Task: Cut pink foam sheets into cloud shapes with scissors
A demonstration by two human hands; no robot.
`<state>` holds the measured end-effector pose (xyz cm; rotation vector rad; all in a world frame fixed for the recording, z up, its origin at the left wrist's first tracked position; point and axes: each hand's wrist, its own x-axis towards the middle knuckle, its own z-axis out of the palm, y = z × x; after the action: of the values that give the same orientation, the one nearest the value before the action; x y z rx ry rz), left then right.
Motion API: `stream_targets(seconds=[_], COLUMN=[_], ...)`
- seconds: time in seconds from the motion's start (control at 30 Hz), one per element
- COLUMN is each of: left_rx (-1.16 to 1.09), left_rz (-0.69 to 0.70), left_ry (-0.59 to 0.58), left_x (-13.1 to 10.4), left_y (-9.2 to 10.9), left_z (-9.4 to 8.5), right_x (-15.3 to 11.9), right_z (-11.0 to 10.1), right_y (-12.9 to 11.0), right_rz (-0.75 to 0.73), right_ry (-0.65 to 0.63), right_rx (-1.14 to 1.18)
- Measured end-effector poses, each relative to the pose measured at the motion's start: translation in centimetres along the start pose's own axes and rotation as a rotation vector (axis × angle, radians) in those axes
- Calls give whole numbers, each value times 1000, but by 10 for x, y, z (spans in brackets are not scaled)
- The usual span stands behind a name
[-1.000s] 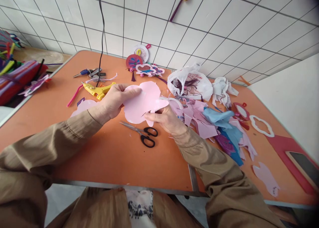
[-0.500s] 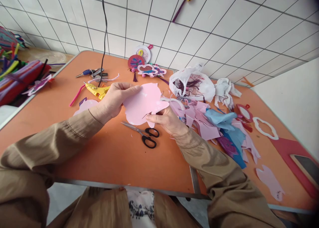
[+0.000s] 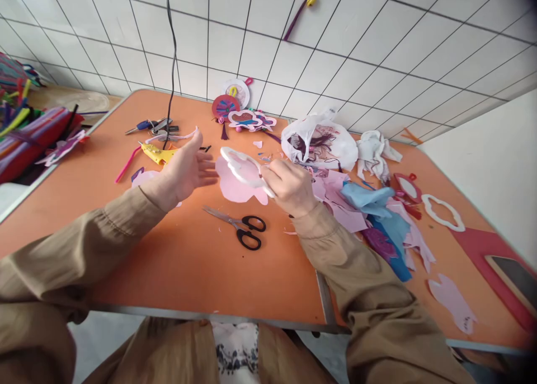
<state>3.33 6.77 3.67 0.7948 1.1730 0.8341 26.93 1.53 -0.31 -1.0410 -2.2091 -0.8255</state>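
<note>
My right hand (image 3: 289,187) is closed on a white scalloped frame (image 3: 240,170), held up and tilted above the table. Behind and below it is a pink scalloped cutout (image 3: 235,189), partly covered by the frame. To the left, my left hand (image 3: 187,168) is open and empty, its fingers pointing right toward the cutout without touching it. Nearer to me lie scissors (image 3: 241,225) with black handles, their blades pointing left. Another pink piece (image 3: 145,178) shows beside my left wrist, partly hidden.
A yellow glue gun (image 3: 154,152) and keys (image 3: 157,125) lie at the back left. Finished ornaments (image 3: 247,120) rest against the tiled wall. On the right are a white plastic bag (image 3: 344,143), pink scraps (image 3: 339,202), blue cloth (image 3: 367,196), another white frame (image 3: 442,211) and a phone (image 3: 514,280).
The pink cutout has left both hands and now sits lower, behind the frame. My left hand has opened. My right hand has picked up the white frame.
</note>
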Motion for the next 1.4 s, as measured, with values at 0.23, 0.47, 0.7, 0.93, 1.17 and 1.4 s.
stream_targets(seconds=[0.23, 0.47, 0.7, 0.93, 1.17, 1.4], left_rx=[-98, -100, -175, -225, -144, -17], left_rz=[-104, -151, -179, -74, 63, -12], left_ry=[-184, -64, -141, -243, -95, -263], left_x=[-12, -15, -24, -24, -23, -19], left_y=[-13, -10, -15, -14, -16, -33], left_z=[8, 16, 21, 16, 14, 16], right_x=[-7, -8, -6, 0, 15, 16], right_z=[17, 22, 19, 15, 7, 6], right_y=[-1, -3, -2, -5, -19, -31], right_rz=[-8, 48, 269, 738, 1281, 1373], right_ry=[-45, -82, -118, -80, -71, -90], right_rx=[58, 179, 352, 842, 1510, 1670])
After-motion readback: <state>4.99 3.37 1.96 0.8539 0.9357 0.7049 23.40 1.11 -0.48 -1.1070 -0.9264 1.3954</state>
